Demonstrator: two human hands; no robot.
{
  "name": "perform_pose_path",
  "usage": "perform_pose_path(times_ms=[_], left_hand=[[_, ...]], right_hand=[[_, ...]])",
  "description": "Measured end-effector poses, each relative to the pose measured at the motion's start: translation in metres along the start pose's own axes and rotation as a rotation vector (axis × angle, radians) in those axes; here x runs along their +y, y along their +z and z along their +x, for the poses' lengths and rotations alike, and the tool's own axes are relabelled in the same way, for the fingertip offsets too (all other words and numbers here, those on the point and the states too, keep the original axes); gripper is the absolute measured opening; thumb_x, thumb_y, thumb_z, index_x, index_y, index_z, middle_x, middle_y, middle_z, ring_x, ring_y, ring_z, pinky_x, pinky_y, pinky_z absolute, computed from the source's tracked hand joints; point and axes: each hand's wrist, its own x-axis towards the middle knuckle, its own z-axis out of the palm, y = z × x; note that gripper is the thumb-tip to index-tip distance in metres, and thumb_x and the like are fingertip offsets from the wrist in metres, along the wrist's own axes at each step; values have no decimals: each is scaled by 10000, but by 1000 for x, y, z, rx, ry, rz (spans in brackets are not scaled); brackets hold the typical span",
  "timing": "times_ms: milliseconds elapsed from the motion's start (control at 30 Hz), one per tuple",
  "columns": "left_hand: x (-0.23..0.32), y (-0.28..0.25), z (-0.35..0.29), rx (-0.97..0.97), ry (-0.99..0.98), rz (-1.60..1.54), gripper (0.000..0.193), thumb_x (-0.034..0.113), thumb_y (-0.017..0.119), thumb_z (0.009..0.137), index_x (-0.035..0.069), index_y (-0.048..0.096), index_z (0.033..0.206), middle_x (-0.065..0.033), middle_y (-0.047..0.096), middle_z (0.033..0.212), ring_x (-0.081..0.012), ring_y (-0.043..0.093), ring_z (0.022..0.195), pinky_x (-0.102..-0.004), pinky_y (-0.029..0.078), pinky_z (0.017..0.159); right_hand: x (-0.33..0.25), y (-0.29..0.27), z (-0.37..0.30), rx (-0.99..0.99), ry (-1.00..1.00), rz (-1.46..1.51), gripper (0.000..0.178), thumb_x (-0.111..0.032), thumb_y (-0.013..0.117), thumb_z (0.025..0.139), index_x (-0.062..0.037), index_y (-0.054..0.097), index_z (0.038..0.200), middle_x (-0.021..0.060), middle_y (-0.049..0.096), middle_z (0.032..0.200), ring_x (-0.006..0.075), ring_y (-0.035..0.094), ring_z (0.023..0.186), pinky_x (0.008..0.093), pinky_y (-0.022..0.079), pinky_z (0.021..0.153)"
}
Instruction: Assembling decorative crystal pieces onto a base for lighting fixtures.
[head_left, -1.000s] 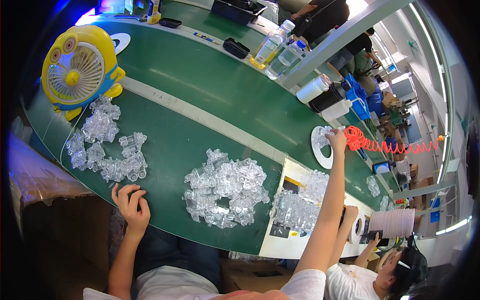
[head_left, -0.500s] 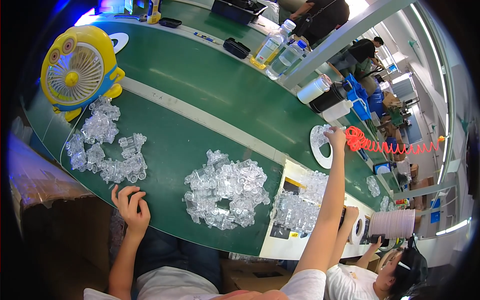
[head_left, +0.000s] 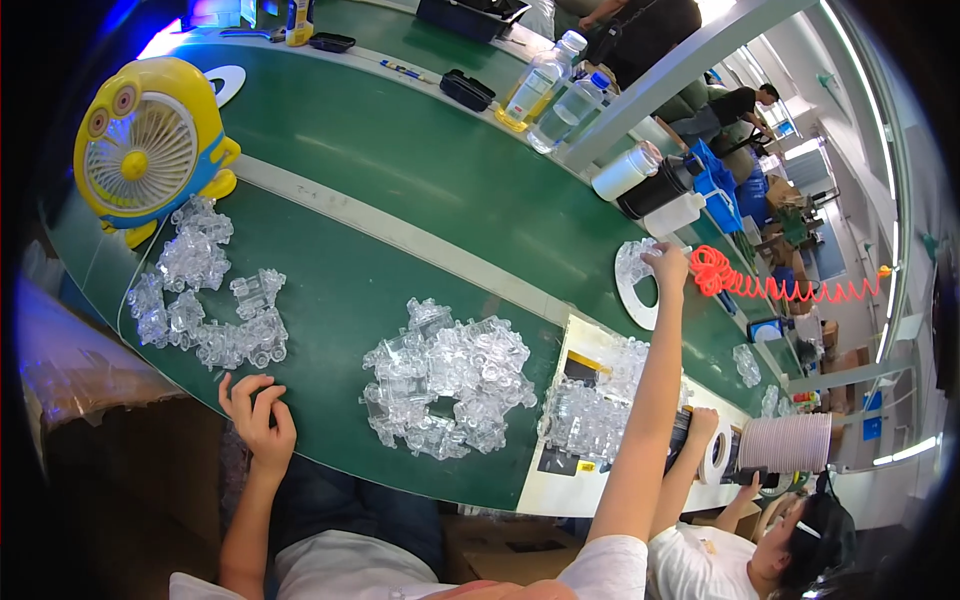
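Note:
My right hand [head_left: 667,265] reaches far out to the right, its fingers closed on the edge of a clear plastic part [head_left: 634,264]. That part is over a flat white ring [head_left: 626,295] on the green bench. At the near left edge of the bench, my left hand [head_left: 262,420] rests with fingers loosely bent and apart, holding nothing. Just beyond it lies a loose group of clear plastic parts [head_left: 230,340]. A bigger heap of clear plastic parts [head_left: 450,370] sits in front of me, and clear parts in rows [head_left: 590,420] lie on a white board beside my right forearm.
A yellow and blue fan [head_left: 140,160] stands at the left. Bottles [head_left: 540,85] line the far side by a metal post. A red coiled hose [head_left: 760,290] hangs at right. A co-worker [head_left: 730,560] sits to the right beside a large spool [head_left: 785,443]. An open carton [head_left: 100,430] stands lower left.
The whole view has shifted slightly. My right hand stays at the white ring, where more of the clear part now shows beside the fingers. My left hand keeps its pose.

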Motion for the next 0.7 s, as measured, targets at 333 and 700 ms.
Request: perform_pose_path(times_ms=[333, 700], left_hand=[[0, 2, 0, 19, 7, -39, 152, -41, 535, 687, 53, 592, 791, -62, 555, 921, -223, 556, 890, -515, 288, 1010], [-1, 1, -1, 14, 21, -22, 150, -43, 528, 708, 51, 590, 806, -69, 559, 939, -224, 547, 915, -499, 288, 1020]], right_hand=[[-5, -3, -12, 123, -140, 106, 492, -293, 819, 602, -45, 658, 995, 173, 673, 961, 321, 644, 892, 391, 488, 816], [-5, -11, -7, 38, -210, 12, 363, -231, 797, 618, -53, 671, 908, 163, 666, 940, 308, 634, 887, 381, 489, 802]])
